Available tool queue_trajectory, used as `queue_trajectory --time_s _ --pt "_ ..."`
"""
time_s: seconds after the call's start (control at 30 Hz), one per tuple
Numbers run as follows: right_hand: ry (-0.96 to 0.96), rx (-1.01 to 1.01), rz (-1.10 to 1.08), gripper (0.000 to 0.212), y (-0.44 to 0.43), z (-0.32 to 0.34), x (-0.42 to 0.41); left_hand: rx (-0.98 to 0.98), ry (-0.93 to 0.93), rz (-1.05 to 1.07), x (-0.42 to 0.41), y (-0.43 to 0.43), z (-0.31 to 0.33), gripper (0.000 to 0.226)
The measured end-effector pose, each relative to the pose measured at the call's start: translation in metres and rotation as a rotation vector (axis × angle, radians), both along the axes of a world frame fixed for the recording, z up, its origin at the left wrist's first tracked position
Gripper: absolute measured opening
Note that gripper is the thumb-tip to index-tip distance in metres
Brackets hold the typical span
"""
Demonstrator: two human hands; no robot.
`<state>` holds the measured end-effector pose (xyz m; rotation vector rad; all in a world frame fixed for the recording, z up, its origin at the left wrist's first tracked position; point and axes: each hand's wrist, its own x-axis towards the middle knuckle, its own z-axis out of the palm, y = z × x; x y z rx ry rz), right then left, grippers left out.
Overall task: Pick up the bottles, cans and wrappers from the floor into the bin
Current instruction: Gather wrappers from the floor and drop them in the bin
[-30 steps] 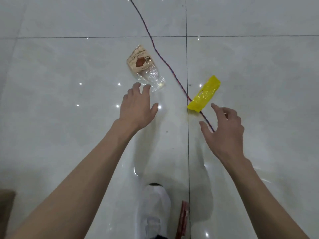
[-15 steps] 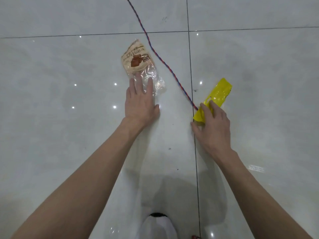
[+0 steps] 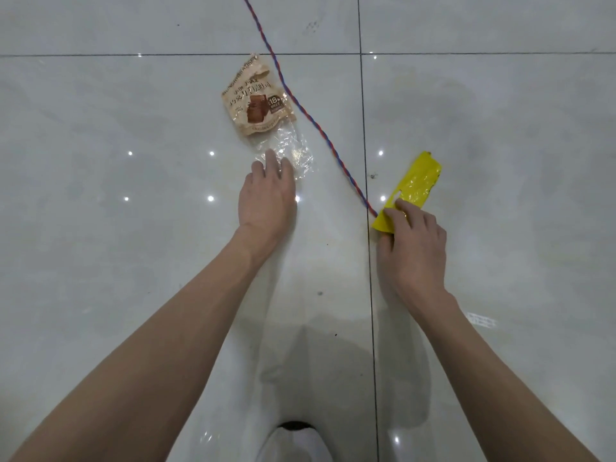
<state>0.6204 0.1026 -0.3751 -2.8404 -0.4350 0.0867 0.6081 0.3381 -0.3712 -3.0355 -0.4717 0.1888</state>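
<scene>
A beige and clear plastic wrapper (image 3: 258, 111) with a brown picture lies flat on the grey tiled floor. My left hand (image 3: 266, 198) rests palm down with its fingertips on the wrapper's clear near end. To the right lies a yellow wrapper (image 3: 415, 186), slanted on the floor. My right hand (image 3: 411, 243) has its fingers curled over the yellow wrapper's near end, pinching it against the floor. No bin is in view.
A red and blue twisted cord (image 3: 306, 111) runs diagonally across the tiles between the two wrappers and ends under the yellow one. The toe of a white shoe (image 3: 295, 443) shows at the bottom edge.
Both hands reached forward and down. The left hand's fingers landed on the clear wrapper end and the right hand's fingers closed on the yellow wrapper's near end.
</scene>
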Motion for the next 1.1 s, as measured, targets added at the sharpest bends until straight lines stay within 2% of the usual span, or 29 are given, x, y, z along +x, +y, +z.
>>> queue_trajectory --time_s 0.1,0.23,0.33,0.47,0.63,0.83,1.1 --pt "-0.011 0.012 -0.001 0.036 -0.002 0.001 -0.001 0.056 0.032 -0.044 -0.002 0.001 0.008 0.038" --pt "-0.023 0.037 0.010 0.033 -0.005 0.007 -0.004 -0.010 0.026 -0.069 -0.006 0.002 0.022 0.032" --pt "-0.053 0.055 0.023 0.031 -0.010 0.013 -0.005 -0.009 -0.054 -0.041 -0.016 -0.004 0.032 0.024" --pt "-0.100 0.089 0.025 0.027 -0.016 0.027 -0.003 0.006 -0.200 -0.013 -0.028 -0.011 0.043 0.030" --pt "-0.169 0.171 0.026 0.030 -0.024 0.064 -0.001 -0.042 -0.348 0.028 -0.041 -0.022 0.089 0.037" --pt "-0.202 0.274 0.014 0.023 -0.054 0.171 -0.025 -0.153 -0.387 0.061 -0.076 -0.040 0.213 0.033" --pt "-0.163 0.301 -0.038 0.023 -0.107 0.394 -0.099 -0.219 -0.343 0.002 -0.131 -0.095 0.439 0.032"
